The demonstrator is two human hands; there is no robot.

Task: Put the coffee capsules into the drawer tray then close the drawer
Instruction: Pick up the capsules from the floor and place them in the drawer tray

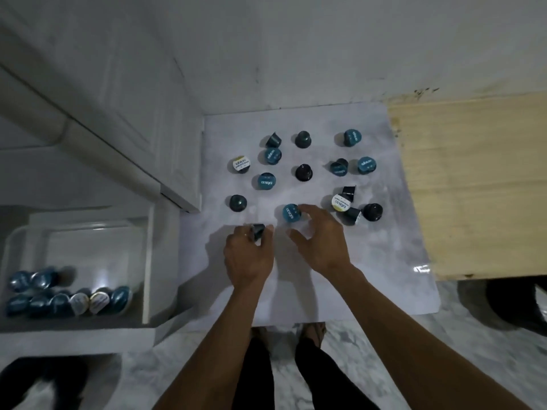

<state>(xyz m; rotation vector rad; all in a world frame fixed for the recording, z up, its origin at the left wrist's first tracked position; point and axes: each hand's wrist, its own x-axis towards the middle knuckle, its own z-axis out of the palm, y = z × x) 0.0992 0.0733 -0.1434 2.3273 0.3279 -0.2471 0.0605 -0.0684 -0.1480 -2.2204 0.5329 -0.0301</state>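
pale marbled mat [370, 261] over a wooden table [473, 187]; about sixteen coffee capsules [266, 181] scattered on the mat, mostly teal, two white-lidded

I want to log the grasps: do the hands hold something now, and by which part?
The left hand holds a dark capsule by its sides, in the fingertips. The right hand only reaches around a teal-lid capsule, not yet gripping.
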